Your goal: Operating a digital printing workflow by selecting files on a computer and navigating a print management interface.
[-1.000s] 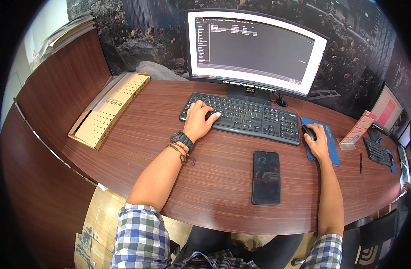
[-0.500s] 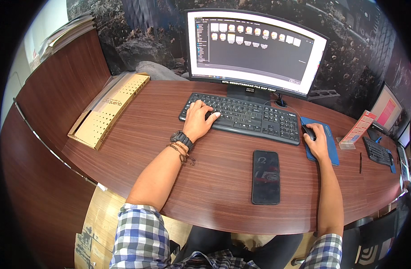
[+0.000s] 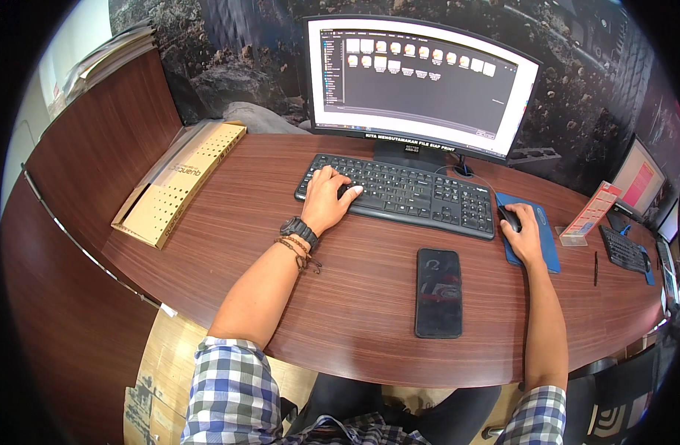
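My left hand [image 3: 326,200] rests on the left end of a black keyboard [image 3: 414,194], fingers stretched over the keys and thumb apart. Over a black computer mouse [image 3: 509,218], the fingers of my right hand [image 3: 525,236] are curled, covering part of it. Beneath the mouse lies a blue mouse pad [image 3: 544,248]. Behind the keyboard stands a monitor [image 3: 421,96], showing a dark window with rows of file icons. A dark smartphone [image 3: 439,293] lies flat on the wooden desk [image 3: 355,297], between my forearms.
An open-topped cardboard box [image 3: 184,178] lies at the left beside a wooden partition [image 3: 110,119]. To the right are a red and white card stand [image 3: 590,215], a black pen [image 3: 596,268] and a second keyboard [image 3: 623,248] before another monitor [image 3: 640,178].
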`<state>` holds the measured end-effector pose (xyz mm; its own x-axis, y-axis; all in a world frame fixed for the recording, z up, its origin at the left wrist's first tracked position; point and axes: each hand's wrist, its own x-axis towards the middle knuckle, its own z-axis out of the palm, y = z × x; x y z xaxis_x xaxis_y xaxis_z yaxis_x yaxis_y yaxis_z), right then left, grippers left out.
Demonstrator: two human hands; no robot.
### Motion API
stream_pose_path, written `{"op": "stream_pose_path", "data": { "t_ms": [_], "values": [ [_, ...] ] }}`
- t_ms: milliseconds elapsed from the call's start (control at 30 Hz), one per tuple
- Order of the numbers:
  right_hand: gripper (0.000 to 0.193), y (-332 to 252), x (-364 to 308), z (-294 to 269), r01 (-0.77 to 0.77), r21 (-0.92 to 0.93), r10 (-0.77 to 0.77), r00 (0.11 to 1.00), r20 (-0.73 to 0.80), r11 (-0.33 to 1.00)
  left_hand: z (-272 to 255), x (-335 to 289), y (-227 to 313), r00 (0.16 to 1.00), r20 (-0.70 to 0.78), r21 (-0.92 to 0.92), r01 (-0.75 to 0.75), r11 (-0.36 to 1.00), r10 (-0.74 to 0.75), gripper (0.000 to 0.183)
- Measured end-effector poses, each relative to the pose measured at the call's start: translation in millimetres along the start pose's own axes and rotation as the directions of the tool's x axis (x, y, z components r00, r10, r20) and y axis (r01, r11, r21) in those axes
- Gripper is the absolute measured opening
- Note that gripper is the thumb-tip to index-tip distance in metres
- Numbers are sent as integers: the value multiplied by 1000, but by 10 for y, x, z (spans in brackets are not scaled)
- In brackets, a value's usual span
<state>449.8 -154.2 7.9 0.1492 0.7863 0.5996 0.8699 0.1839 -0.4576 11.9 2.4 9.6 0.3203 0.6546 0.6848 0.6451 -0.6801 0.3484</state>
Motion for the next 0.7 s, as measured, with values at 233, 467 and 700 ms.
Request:
{"op": "stream_pose_path", "data": {
  "t_ms": [233,467,700],
  "values": [
    [36,30,0,5,2,-3,-2,1000,2,1000,4,-3,-5,1000,-9,2,-12,1000,12,35],
    [35,0,-12,-8,-17,-30,16,1000,-14,999,-11,-12,15,1000,0,-5,3,1000,-3,35],
    [34,8,0,-6,-27,-32,27,1000,-13,999,-14,6,2,999,37,14,32,999,-32,36]
  ]
}}
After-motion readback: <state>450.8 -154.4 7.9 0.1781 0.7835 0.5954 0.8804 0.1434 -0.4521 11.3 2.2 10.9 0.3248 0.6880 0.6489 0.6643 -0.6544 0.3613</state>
